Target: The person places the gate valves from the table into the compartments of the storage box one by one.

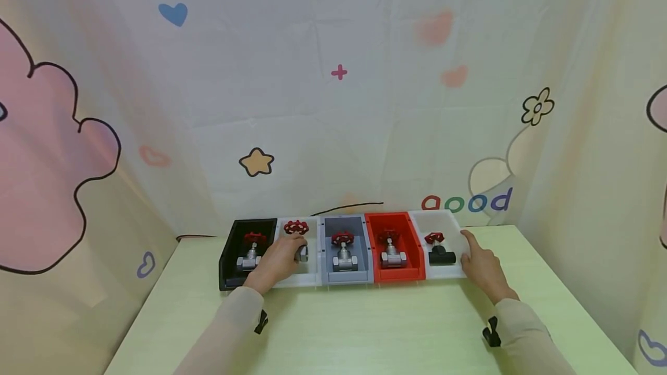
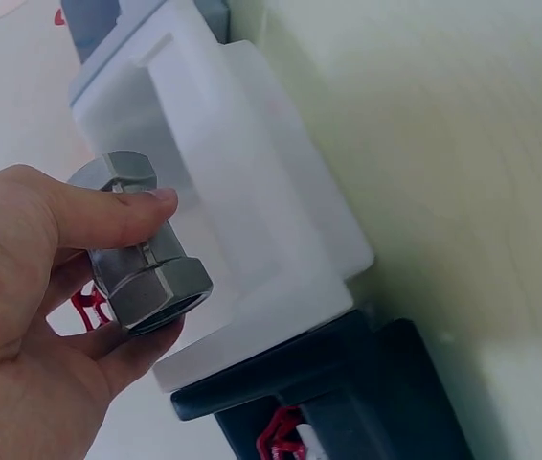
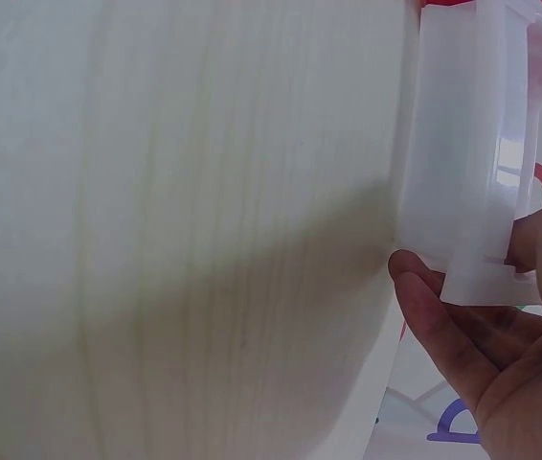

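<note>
In the head view my left hand (image 1: 279, 258) holds a metal valve with a red handwheel (image 1: 296, 227) at the white bin (image 1: 310, 278), second from the left. The left wrist view shows the thumb across the valve's silver hex-ended body (image 2: 161, 287) and fingers beneath it; most of the handwheel is hidden there. At the row's right end, my right hand (image 1: 484, 269) grips the side wall of another white bin (image 1: 452, 225). In the right wrist view its thumb goes inside that bin's wall (image 3: 486, 287), with the fingers outside. A black-bodied valve (image 1: 440, 256) with a red handwheel lies in this bin.
Between the white bins stand a grey bin (image 1: 325, 276) and a red bin (image 1: 398, 275), each with a silver valve. A black bin (image 1: 227, 265) with a silver valve ends the row at left. All stand on a pale table (image 1: 375, 328) before a patterned curtain (image 1: 312, 103).
</note>
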The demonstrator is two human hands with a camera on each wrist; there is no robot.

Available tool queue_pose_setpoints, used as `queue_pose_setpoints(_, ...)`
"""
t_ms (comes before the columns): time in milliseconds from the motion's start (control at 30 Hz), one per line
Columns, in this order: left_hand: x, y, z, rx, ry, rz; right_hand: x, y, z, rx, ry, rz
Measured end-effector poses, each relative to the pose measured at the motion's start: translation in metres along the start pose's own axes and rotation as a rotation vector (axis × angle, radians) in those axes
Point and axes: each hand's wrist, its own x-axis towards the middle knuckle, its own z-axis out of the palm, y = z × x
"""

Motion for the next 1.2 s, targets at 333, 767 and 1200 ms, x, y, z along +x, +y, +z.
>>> queue_pose_setpoints(333, 0.002, -0.003, 0.009, 0.005, -0.016, 0.000, 0.000, -0.001, -0.003, -0.002, 0.005, 0.006)
queue_pose_setpoints(767, 0.002, -0.002, 0.019, 0.055, -0.034, 0.000, -0.002, -0.001, -0.002, 0.009, 0.012, 0.003)
queue_pose_setpoints(1200, 0.007, -0.004, 0.024, 0.093, -0.067, -0.022, -0.002, -0.001, -0.001, 0.011, 0.018, 0.005)
